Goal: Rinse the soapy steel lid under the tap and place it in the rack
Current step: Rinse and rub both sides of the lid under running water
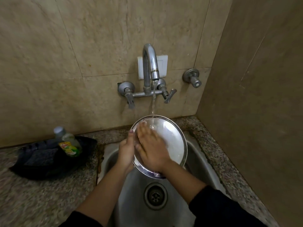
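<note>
A round steel lid (173,141) is held tilted over the sink, its inner face toward me. Water runs from the tap (150,63) in a thin stream onto the lid's upper part. My left hand (126,151) grips the lid's left rim, thumb over the edge. My right hand (150,146) lies flat on the lid's inner face, fingers spread near the falling water. No rack shows in the view.
A steel sink (196,159) with a round drain (155,196) lies below the lid. A dish-soap bottle (69,142) stands on a dark tray (41,163) on the granite counter at the left. A wall valve (193,77) and tiled walls close in at the back and right.
</note>
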Available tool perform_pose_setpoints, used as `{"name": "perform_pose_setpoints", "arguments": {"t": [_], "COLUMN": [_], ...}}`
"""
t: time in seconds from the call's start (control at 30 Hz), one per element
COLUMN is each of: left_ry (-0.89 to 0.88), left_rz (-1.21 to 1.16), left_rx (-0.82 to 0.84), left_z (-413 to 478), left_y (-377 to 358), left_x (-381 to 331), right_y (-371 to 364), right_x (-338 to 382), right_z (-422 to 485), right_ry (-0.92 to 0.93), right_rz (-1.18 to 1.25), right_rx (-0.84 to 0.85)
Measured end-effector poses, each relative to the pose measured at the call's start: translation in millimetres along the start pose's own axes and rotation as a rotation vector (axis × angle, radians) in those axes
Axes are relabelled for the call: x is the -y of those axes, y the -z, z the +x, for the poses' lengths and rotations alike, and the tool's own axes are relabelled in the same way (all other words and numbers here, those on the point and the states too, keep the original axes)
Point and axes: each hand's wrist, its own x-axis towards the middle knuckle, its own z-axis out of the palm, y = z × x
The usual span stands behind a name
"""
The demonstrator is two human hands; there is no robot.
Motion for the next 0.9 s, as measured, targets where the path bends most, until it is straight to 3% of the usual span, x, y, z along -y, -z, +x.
{"name": "perform_pose_setpoints", "arguments": {"t": [0.07, 0.2, 0.23, 0.33, 0.4, 0.47, 0.53, 0.63, 0.7, 0.8, 0.9], "left_ry": [-0.012, -0.037, -0.027, -0.032, -0.09, -0.135, -0.132, -0.096, -0.126, -0.211, -0.257], "left_rz": [-0.003, 0.086, 0.079, 0.044, 0.095, 0.155, 0.161, 0.117, 0.138, 0.25, 0.402], "left_rx": [-0.028, -0.072, -0.049, 0.057, 0.114, 0.116, 0.099, 0.068, 0.072, 0.233, 0.391], "left_z": [0, 1, 0, -4, -7, -10, -11, -8, -1, 8, 15], "left_y": [6, 18, 19, 19, 15, 13, 15, 22, 24, 20, 15], "left_x": [0, -3, -4, -8, -10, -11, -10, -11, -15, -23, -23], "right_y": [-2, 12, 17, 27, 29, 33, 37, 43, 46, 57, 66], "right_x": [-12, -48, -47, -22, -7, -10, -29, -57, -57, -37, -22], "right_z": [-24, -22, -13, 21, 35, 41, 38, 28, 29, 43, 59], "right_ry": [0.117, -0.197, -0.203, -0.003, 0.159, 0.21, 0.098, -0.273, -0.328, -0.089, 0.27], "right_rz": [-0.024, -0.101, -0.05, 0.226, 0.237, 0.19, 0.177, 0.281, 0.37, 0.337, 0.116], "right_rx": [0.087, 0.022, -0.023, -0.122, -0.124, -0.118, -0.147, -0.24, -0.24, -0.205, 0.012]}}
